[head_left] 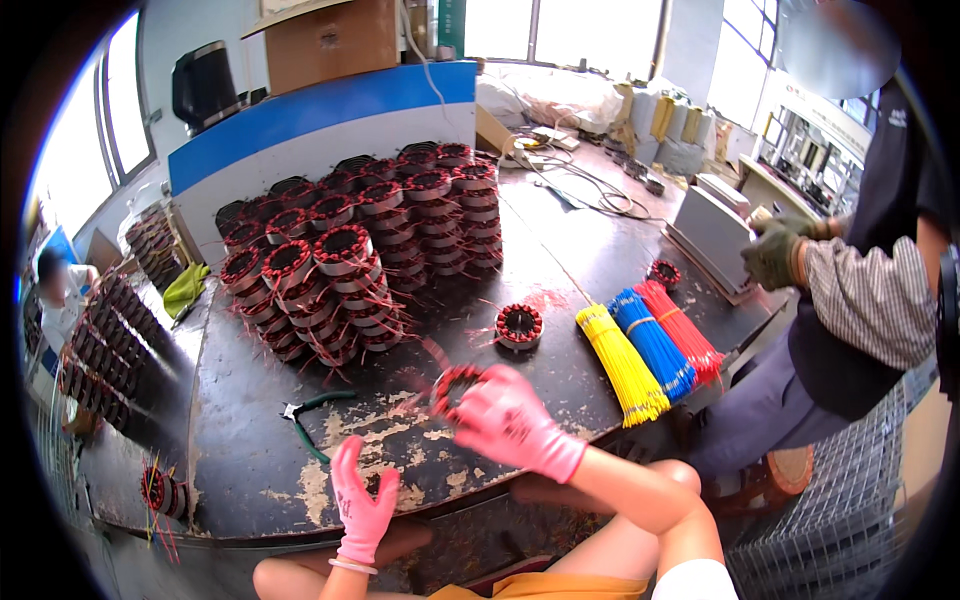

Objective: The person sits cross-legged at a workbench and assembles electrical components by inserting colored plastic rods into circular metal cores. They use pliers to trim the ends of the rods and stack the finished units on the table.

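Observation:
My right hand (pixel 510 418), in a pink glove, grips a motor stator (pixel 448 388) with red windings above the worn dark tabletop. My left hand (pixel 363 500), also gloved in pink, hovers at the table's near edge with thumb and fingers apart and nothing visible in it. Wire cutters (pixel 292 412) with green handles lie on the table beyond the left hand. Another stator (pixel 519 327) stands just beyond my right hand. To its right lie tied bundles of yellow wires (pixel 622 370), blue wires (pixel 653 345) and red wires (pixel 683 330).
Tall stacks of stators (pixel 340 265) fill the table's far left, before a blue-and-white partition (pixel 320 115). One stator with coloured leads (pixel 163 492) sits at the near left corner. At right, a co-worker's gloved hands (pixel 785 250) are beside grey boxes (pixel 705 235). Cables (pixel 600 195) lie behind.

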`<state>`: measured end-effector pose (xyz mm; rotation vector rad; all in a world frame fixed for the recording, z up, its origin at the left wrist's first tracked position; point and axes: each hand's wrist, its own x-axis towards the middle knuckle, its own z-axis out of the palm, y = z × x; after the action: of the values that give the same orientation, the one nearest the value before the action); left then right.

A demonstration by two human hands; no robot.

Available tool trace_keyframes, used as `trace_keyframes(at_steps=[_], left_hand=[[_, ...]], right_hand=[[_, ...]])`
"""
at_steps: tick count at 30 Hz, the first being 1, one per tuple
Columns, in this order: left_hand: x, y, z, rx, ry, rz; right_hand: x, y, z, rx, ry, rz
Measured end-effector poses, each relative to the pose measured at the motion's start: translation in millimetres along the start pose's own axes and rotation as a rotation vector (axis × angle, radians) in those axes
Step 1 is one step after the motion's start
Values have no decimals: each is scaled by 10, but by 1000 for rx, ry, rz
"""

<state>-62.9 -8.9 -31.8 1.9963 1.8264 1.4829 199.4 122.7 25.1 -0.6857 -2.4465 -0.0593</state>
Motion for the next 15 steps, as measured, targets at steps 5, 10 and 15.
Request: trace_keyframes(at_steps=[5,10,15], left_hand=[[-222,9,89,53,196,169],[-219,349,118,102,15,494],[-211,575,252,185,-138,510]], right_hand=[[-171,-723,473,-39,-127,22],[-323,-562,191,130,-1,141],[-904,-98,-244,-157,-166,438]])
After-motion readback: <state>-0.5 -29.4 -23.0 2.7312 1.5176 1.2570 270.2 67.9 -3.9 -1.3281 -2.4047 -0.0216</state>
